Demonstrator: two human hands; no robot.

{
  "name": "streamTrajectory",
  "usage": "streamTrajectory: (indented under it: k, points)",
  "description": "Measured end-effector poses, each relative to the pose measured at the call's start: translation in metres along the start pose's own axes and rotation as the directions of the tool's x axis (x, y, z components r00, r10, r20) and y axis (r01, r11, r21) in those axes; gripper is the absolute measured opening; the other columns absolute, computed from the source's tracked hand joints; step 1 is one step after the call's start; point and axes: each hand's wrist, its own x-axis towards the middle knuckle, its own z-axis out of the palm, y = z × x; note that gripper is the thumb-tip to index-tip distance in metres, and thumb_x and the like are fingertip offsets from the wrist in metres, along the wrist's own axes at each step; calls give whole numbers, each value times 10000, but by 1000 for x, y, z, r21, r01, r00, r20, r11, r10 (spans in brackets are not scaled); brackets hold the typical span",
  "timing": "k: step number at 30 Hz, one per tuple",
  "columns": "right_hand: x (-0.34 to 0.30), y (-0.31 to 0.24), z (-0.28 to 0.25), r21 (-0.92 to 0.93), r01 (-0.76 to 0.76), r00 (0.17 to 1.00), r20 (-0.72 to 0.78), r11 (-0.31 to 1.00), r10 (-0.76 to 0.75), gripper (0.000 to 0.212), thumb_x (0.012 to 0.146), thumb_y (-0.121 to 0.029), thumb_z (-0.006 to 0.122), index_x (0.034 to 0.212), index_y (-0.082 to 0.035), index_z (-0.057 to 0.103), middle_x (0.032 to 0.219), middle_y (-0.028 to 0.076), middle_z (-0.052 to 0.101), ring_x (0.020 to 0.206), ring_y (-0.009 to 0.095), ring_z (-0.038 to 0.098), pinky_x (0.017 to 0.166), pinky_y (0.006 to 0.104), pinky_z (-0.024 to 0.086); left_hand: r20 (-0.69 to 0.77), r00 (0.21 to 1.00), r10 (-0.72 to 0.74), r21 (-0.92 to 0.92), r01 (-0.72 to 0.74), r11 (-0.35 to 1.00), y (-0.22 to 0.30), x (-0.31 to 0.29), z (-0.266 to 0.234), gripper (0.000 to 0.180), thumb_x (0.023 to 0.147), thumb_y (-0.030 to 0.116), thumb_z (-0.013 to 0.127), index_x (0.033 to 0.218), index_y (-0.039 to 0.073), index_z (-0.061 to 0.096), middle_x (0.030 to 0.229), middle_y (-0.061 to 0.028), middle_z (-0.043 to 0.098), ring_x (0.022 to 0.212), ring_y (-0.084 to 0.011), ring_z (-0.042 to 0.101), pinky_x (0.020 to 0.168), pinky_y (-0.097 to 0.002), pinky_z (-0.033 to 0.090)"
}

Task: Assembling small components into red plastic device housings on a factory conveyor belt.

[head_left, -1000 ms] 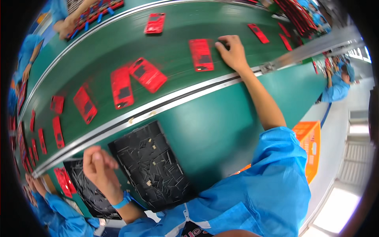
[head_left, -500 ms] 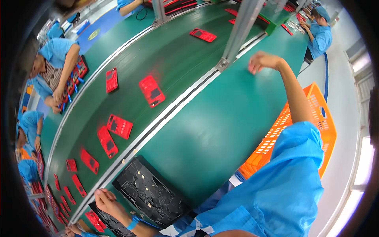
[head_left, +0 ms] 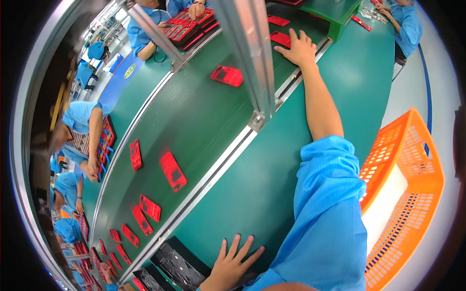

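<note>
My right hand (head_left: 301, 49) reaches far over the conveyor edge with its fingers spread. Just beside its fingertips lies a red phone-shaped casing (head_left: 280, 39); whether they touch I cannot tell. My left hand (head_left: 233, 266) is low in the picture, fingers fanned out over the green tabletop (head_left: 242, 194), nothing in it. To its left sits a black tray (head_left: 177, 264) of dark flat pieces. More red casings lie on the green belt, one behind the metal post (head_left: 227, 76) and a larger one (head_left: 173, 171) nearer me.
An upright metal post (head_left: 257, 120) stands on the belt's rail. At the right is an orange perforated crate (head_left: 417, 194). A green raised stand (head_left: 335, 19) is beyond my right hand. Co-workers in blue sit along the far side, one with a red tray (head_left: 108, 133).
My right hand has moved forward and left from above the table to the belt, opening its fingers. My left hand has left the rail by the black tray and spread open. The view has shifted.
</note>
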Motion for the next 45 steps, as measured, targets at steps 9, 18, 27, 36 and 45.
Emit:
streamTrajectory:
  k: [9, 18, 27, 36, 45]
  points:
    - [94, -4, 68, 68, 205, 891, -426, 976, -157, 565, 855, -332, 784, 1294, -36, 590, 1183, 115, 584, 1087, 325, 585, 881, 423, 502, -434, 897, 80, 28, -75, 997, -23, 2, 85, 460, 993, 217, 589, 1447, 148, 597, 1656, -158, 327, 1494, -460, 324, 1152, -701, 284]
    - [114, -12, 92, -27, 101, 992, -80, 995, -102, 498, 906, -419, 706, 1330, -173, 619, 1173, 155, 663, 1138, 362, 626, 941, 507, 515, -126, 990, 66, 282, -28, 959, -23, -30, 140, 580, 991, 152, 521, 1564, 116, 437, 1702, -178, 168, 1534, -510, 154, 1175, -715, 220]
    - [55, -17, 49, 521, -166, 910, -247, 837, 334, 500, 1017, -376, 584, 1433, -98, 572, 1007, 272, 702, 951, 450, 669, 871, 495, 529, -152, 986, -67, -68, 57, 996, 1, 11, 16, 527, 1058, 448, 412, 1511, 194, 502, 1603, -139, 409, 1413, -430, 445, 1107, -705, 337]
    - [-81, -12, -117, 949, -200, 939, 114, 244, 326, 540, 1084, -394, 486, 1540, -109, 442, 990, 12, 572, 798, 109, 553, 662, 286, 541, -55, 993, 100, -85, -105, 991, -7, -6, 10, 956, 819, 641, 709, 1621, 302, 313, 1692, -220, 150, 1511, -553, 147, 1118, -764, 208]
    - [-299, -97, -258, 694, 300, 864, 92, 654, -495, 497, 1033, -118, 568, 1518, -107, 462, 1165, 195, 591, 1027, 359, 610, 917, 402, 495, -273, 958, -87, -98, 62, 993, 26, -54, -2, 690, 878, 356, 739, 1465, 88, 495, 1458, -213, 516, 1315, -401, 530, 1103, -572, 414]
